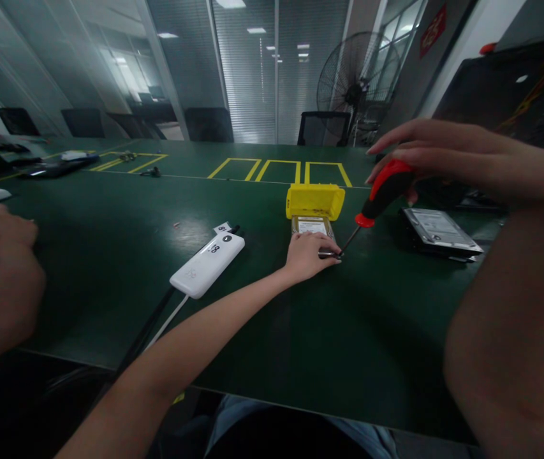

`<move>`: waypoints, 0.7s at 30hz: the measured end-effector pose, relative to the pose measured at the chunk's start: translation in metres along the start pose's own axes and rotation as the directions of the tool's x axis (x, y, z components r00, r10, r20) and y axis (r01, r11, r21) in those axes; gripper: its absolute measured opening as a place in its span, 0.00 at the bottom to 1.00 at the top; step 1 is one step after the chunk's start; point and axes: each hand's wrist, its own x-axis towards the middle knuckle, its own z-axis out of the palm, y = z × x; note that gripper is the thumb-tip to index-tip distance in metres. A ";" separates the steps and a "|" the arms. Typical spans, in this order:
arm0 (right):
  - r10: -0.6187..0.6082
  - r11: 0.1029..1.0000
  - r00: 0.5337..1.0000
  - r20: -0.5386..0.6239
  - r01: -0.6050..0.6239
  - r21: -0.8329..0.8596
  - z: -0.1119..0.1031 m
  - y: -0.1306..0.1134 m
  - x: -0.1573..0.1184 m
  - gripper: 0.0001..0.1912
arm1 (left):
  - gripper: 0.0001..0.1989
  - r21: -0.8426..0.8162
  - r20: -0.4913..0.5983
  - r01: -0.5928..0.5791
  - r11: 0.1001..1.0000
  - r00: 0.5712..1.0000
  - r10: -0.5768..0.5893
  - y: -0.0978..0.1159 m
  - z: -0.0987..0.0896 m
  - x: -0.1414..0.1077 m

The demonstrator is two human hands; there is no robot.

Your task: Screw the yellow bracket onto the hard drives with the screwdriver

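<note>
In the head view my right hand (437,153) is closed round the red and black handle of a screwdriver (385,191). The screwdriver slants down to the left, and its tip meets the near right corner of a hard drive (313,225). My left hand (307,255) lies over the near part of this drive and grips it, so much of the drive is hidden. Directly behind the drive stands a yellow plastic bin (314,201) with small dark bits inside. Off to the right, below my right hand, rests a second hard drive (441,231).
A white power bank (207,264) with cables lies left of my left forearm. Another person's hand (1,229) is at the far left edge. Yellow tape outlines (279,163) mark the green table (252,344). Small metal parts (151,172) sit farther back, left.
</note>
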 end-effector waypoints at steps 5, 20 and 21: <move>-0.051 0.992 0.997 -0.065 0.043 -0.114 0.000 0.004 0.001 0.15 | 0.09 -0.003 0.012 0.010 1.000 1.000 -0.010 0.003 -0.002 0.000; -0.051 0.894 0.957 -0.285 -0.083 -0.439 0.011 0.007 0.013 0.25 | 0.11 0.021 0.061 0.009 1.000 0.998 -0.010 0.018 -0.003 0.004; -0.066 0.885 0.948 -0.312 -0.089 -0.456 0.011 0.008 0.013 0.25 | 0.11 0.023 0.063 0.007 1.000 0.998 -0.009 0.019 -0.002 0.004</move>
